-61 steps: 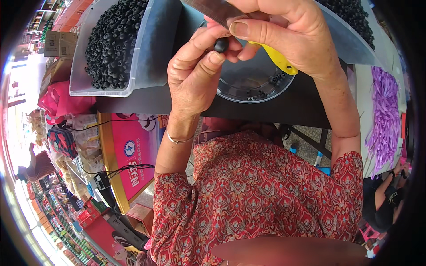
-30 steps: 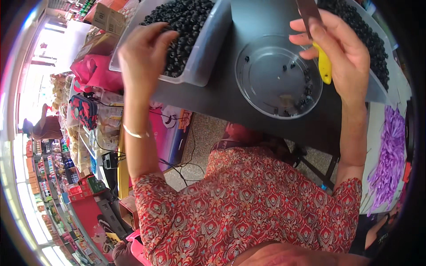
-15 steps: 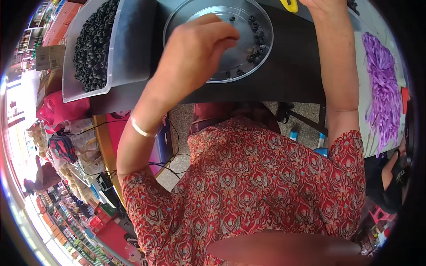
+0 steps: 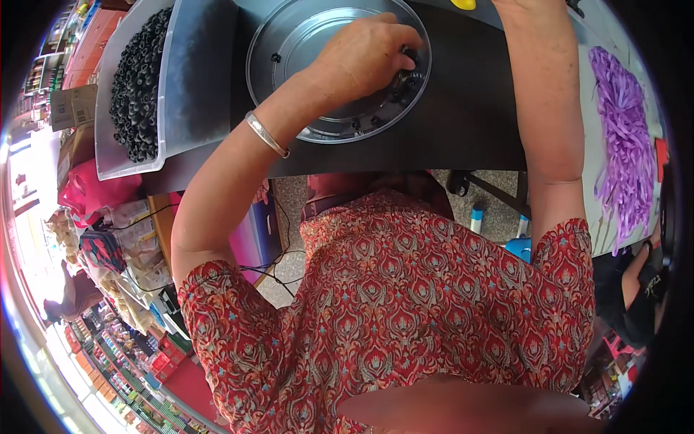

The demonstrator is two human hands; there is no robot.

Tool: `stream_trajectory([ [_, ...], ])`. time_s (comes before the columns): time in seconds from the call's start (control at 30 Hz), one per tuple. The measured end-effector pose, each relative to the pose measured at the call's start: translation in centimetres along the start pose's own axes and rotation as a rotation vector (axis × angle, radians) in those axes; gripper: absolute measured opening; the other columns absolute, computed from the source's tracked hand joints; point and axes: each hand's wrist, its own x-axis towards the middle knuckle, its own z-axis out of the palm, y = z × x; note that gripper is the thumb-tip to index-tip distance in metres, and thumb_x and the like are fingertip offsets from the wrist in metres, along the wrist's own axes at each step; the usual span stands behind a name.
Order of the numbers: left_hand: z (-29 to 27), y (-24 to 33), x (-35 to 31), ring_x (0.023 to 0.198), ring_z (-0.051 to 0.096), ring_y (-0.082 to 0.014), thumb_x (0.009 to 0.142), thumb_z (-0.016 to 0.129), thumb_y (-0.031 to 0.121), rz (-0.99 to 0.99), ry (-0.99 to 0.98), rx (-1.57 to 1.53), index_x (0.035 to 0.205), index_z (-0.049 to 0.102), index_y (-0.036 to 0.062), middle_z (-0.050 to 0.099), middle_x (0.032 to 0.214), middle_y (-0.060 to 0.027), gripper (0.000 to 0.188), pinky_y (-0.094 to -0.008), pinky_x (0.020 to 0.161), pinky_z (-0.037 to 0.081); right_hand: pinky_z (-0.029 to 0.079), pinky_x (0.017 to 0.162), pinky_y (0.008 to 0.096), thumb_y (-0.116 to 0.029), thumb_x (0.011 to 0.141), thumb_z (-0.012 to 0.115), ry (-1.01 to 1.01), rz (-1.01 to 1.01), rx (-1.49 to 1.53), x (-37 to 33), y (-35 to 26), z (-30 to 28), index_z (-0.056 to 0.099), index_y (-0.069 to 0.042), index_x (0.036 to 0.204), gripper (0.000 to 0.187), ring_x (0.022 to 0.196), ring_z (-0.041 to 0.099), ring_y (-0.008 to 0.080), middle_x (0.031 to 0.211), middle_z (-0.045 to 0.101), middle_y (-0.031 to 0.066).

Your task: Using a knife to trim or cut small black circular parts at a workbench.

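My left hand [image 4: 374, 56], with a silver bangle on its wrist, reaches down into a round clear dish [image 4: 253, 90]. Its thumb and fingers curl together over small black parts [image 4: 399, 90] lying along the dish's right side. Whatever is between the fingertips is too small to make out. One loose black part [image 4: 276, 57] lies at the dish's left. My right hand [image 4: 526, 4] is cut off by the upper edge, its fingers out of sight. Close to it, part of a yellow object [image 4: 464, 3] shows, its kind unclear.
Left of the dish stands a translucent plastic bin [image 4: 163, 108] holding many black ring-like parts [image 4: 137, 94]. The dish rests on a dark table [image 4: 470, 108]. Purple strips [image 4: 625, 137] hang over a pale surface at the right. Another person's arm [image 4: 636, 271] shows at the far right.
My left hand has moved right and down onto the black parts at the dish's right side. My right arm stays nearly still, and less of the yellow object shows.
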Motion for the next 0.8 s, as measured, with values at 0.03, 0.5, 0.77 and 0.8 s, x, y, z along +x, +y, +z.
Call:
stream_trajectory([
  [0.03,0.0,-0.3,0.0,0.084,0.063,-0.0334,0.076,0.071,0.015,0.000,-0.001,-0.002,0.095,0.068,0.0085,0.063,0.089,-0.0128,0.020,-0.0420,0.074,0.051,0.050,0.047,0.0204,-0.013,0.092,0.059,0.001,0.002,-0.001,0.0,0.0,0.0,0.063,0.002,0.103,0.019,0.067,0.068,0.0153,0.085,0.068,0.0125],
  [0.5,-5.4,1.0,-5.9,0.082,0.064,-0.0155,0.088,0.059,-0.001,-0.240,0.282,-0.928,0.110,0.061,-0.0018,0.067,0.094,-0.0111,0.022,-0.0256,0.078,0.051,0.049,0.044,0.0191,-0.010,0.092,0.059,-0.146,0.021,0.030,-0.1,0.5,1.3,0.064,0.003,0.101,0.017,0.065,0.067,0.0123,0.082,0.068,0.0104],
  [0.77,-6.1,2.6,-8.0,0.079,0.063,-0.0171,0.089,0.059,0.000,-0.057,0.542,-1.216,0.113,0.061,-0.0021,0.067,0.094,-0.0132,0.024,-0.0278,0.077,0.051,0.046,0.045,0.0180,-0.005,0.089,0.063,-0.317,0.181,-0.062,-1.9,-2.0,1.9,0.065,0.004,0.102,0.016,0.054,0.059,0.0068,0.080,0.067,0.0074],
  [0.8,-6.2,2.7,-8.0,0.079,0.063,-0.0169,0.089,0.060,0.000,-0.034,0.560,-1.201,0.113,0.061,-0.0021,0.066,0.094,-0.0132,0.025,-0.0278,0.077,0.052,0.046,0.046,0.0177,-0.005,0.089,0.064,-0.330,0.215,-0.094,-2.1,-2.2,2.1,0.065,0.004,0.103,0.017,0.053,0.059,0.0066,0.081,0.067,0.0062],
])
